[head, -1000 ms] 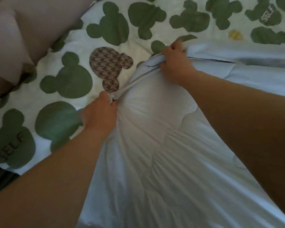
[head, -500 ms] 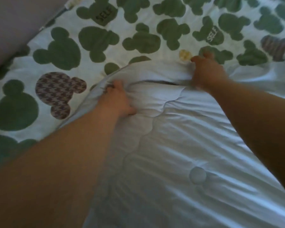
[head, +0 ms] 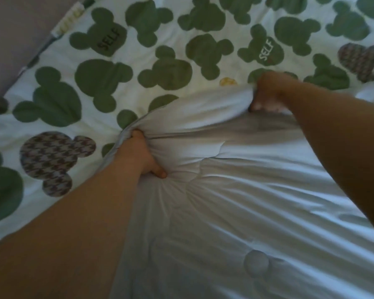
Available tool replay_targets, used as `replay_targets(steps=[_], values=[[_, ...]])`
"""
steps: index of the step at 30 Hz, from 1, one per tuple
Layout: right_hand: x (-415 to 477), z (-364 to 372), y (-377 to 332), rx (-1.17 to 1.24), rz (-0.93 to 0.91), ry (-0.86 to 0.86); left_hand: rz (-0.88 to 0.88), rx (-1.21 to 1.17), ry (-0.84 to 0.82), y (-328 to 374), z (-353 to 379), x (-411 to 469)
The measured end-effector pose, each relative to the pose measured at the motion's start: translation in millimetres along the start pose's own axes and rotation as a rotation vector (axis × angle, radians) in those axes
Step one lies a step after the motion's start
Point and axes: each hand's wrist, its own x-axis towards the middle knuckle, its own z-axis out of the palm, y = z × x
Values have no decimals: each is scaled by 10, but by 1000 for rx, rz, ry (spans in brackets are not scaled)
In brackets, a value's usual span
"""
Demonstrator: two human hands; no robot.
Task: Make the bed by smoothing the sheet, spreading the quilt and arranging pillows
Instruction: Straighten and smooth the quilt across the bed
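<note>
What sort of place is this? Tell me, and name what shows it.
Most likely a bedroom: a sheet printed with green mouse-head shapes lies spread out, a pale stitched quilt lies over it, and the left hand and right hand grip the quilt's edge.

Pale quilt (head: 235, 201), stitched and creased, covers the lower and right portion of the view. It lies over a white sheet (head: 121, 67) printed with green mouse-head shapes; some carry the word SELF, two are houndstooth-patterned, one small shape is yellow. Left hand (head: 141, 155) grips a bunched fold at the quilt's upper left edge, thumb pressed onto the fabric. Right hand (head: 268, 93) grips the upper edge further right, fingers curled under it. The edge between the hands is raised and folded. A plain grey surface (head: 20, 29) borders the sheet at upper left.
</note>
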Motion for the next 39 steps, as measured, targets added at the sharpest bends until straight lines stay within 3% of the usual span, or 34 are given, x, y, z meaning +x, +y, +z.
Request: replay_targets(steps=[3,5,6,9,10,14,19,29,31,35,37,39], values=[[188,-330,-257,148,-93,544,-30,-19,-14,36,20,0],[211,-301,-468,197,-192,683,-49,-58,-8,53,34,17],[221,-216,-528,229,-216,648,-52,-67,-3,56,34,30],[327,280,-516,270,-220,335,-55,-97,3,53,35,17],[335,423,-520,303,-216,315,-54,-101,14,50,23,16],[60,817,-540,431,-283,593,-52,-96,-6,76,10,6],[-150,1250,-416,196,-253,363,-55,-113,-13,81,-15,7],[33,1461,-481,50,-208,405,18,-118,26,-6,1,35],[52,1462,-480,55,-193,428,128,-100,201,-40,-3,-7],[80,1492,-461,45,-194,480,548,-111,681,252,-41,127],[81,1475,-452,42,-205,490,656,2,748,579,-86,402],[98,1458,-447,33,-206,488,652,166,713,809,-135,722]])
